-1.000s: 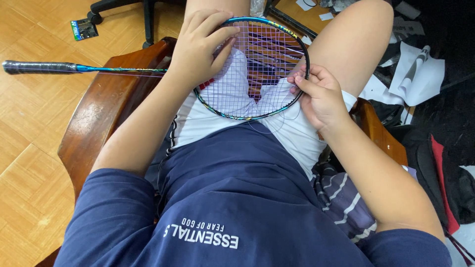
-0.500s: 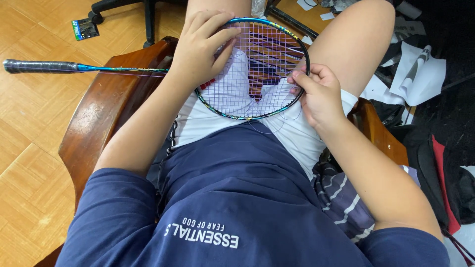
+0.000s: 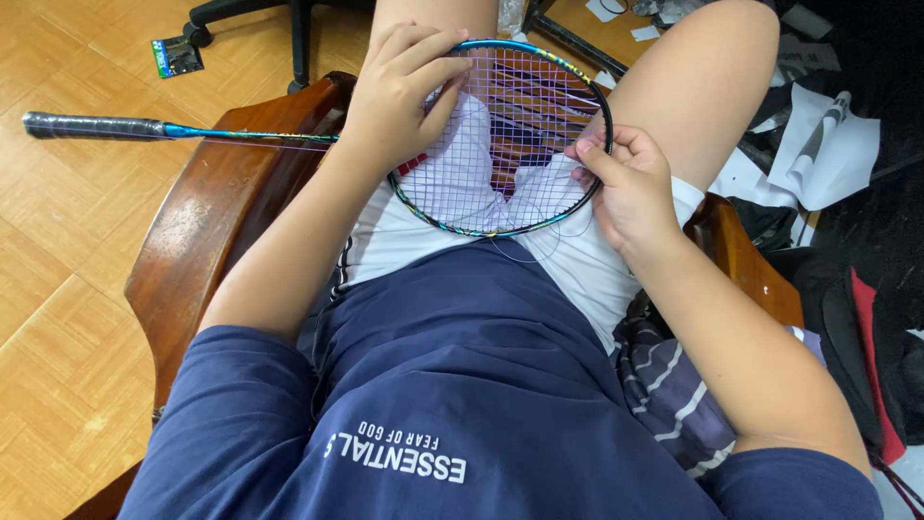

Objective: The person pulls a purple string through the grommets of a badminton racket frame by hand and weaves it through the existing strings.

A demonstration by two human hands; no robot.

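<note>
A badminton racket lies across my lap, its strung head (image 3: 510,135) over my white shorts and its grey-wrapped handle (image 3: 91,125) sticking out to the left over the floor. My left hand (image 3: 399,91) grips the left side of the racket head, fingers spread over the strings. At the right rim, my right hand (image 3: 626,183) pinches a thin string (image 3: 539,252) where it meets the frame. A loose loop of that string hangs below the head.
I sit on a brown wooden chair (image 3: 207,212). Parquet floor lies to the left with an office chair base (image 3: 289,24) and a small packet (image 3: 173,56). White papers (image 3: 818,144), dark bags and striped cloth (image 3: 674,395) crowd the right.
The view has shifted slightly, so the racket and hands appear a little further right. Both hands keep their hold; the right thumb and fingers work slightly at the rim.
</note>
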